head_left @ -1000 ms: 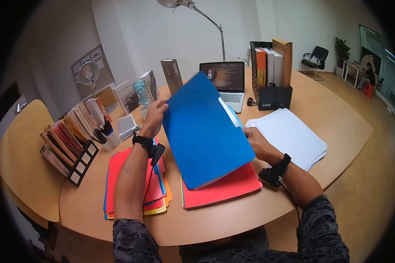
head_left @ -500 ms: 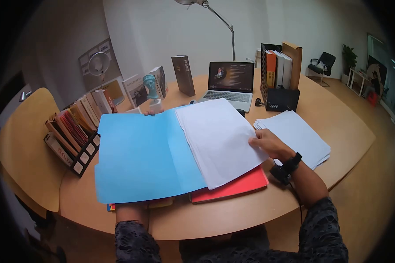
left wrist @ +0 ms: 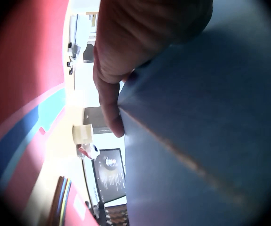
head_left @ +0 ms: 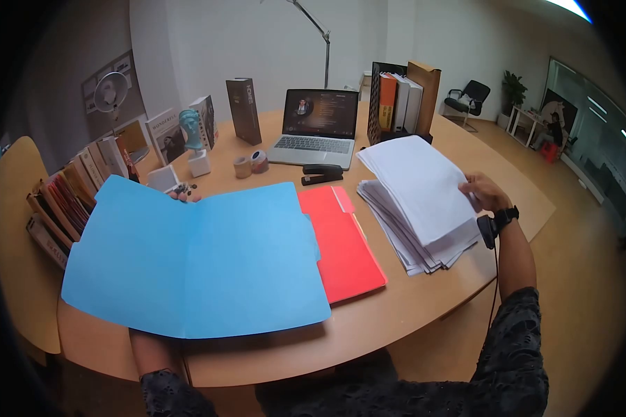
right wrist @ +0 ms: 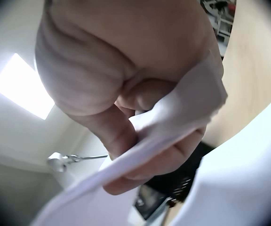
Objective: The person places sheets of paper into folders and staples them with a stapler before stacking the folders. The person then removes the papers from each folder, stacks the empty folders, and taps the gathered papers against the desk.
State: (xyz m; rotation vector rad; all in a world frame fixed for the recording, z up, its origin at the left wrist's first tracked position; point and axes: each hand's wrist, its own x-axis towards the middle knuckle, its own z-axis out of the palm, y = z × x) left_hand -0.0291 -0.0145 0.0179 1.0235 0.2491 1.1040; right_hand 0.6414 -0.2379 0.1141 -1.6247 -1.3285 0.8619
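An opened light blue folder is held up by my left hand, whose fingertips show at its far edge while the rest is behind it. The left wrist view shows that hand at the folder's crease. My right hand pinches a sheaf of white paper by its right edge, above a stack of white paper. In the right wrist view, thumb and fingers of the hand grip the bent sheets. A red folder lies partly under the blue one.
A laptop, a black stapler and tape rolls stand behind the folders. File holders with books are at the left and back right. A small bust stands at the back left.
The blue folder was turned and opened, showing white sheets inside. The right hand has carried these sheets right, over the white stack. The folder has moved left, its inside now bare.
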